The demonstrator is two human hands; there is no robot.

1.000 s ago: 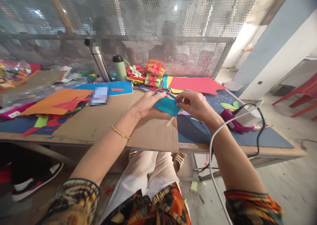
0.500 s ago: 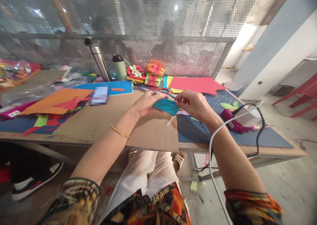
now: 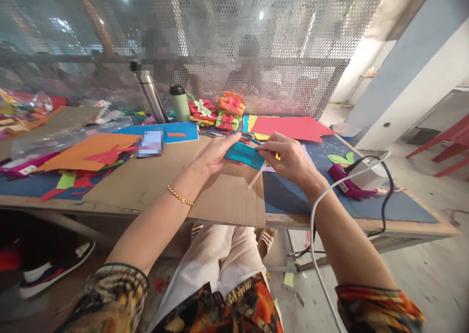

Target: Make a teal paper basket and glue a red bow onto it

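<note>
A folded teal paper piece (image 3: 244, 155) is held up between my two hands, above the right part of a brown cardboard sheet (image 3: 164, 181). My left hand (image 3: 216, 154) grips its left end, the thumb along the upper edge and fingers underneath. At the right end, my right hand (image 3: 281, 154) pinches the paper's edge between thumb and fingertips. The piece looks like a shallow box shape with a raised rim. Just below it, a thin white stick (image 3: 255, 177) lies on the cardboard.
Behind stand a steel flask (image 3: 152, 96), a green bottle (image 3: 179, 104) and small paper baskets (image 3: 230, 112). Red paper (image 3: 293, 127) lies beyond my right hand. A purple power strip (image 3: 351, 184) with a white cable sits at right. Orange paper (image 3: 88, 152) and a phone (image 3: 149, 144) are left.
The teal piece now shows an opening along its top, where it looked flatter before. My left thumb has shifted along its upper edge. The whole view has moved slightly.
</note>
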